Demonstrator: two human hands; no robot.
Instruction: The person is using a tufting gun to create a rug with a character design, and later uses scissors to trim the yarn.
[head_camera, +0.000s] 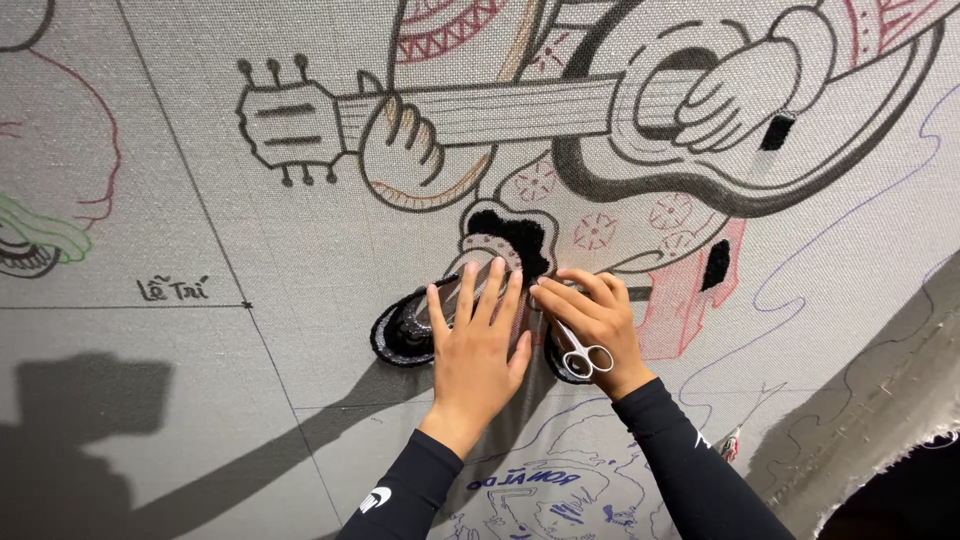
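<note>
Tufted patch (505, 240) half under hands

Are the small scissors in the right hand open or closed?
Cannot tell: the scissors show only white handle loops; the right hand hides the blades.

The left hand (478, 340) is covering the middle of the black tufted patch (400, 330), and the right hand (592, 320) is hiding most of the white scissors (580, 355), blades included. Both sleeves (690, 470) are running off the near edge, while the guitar drawing (560, 110) is getting cut off at the far edge.
</note>
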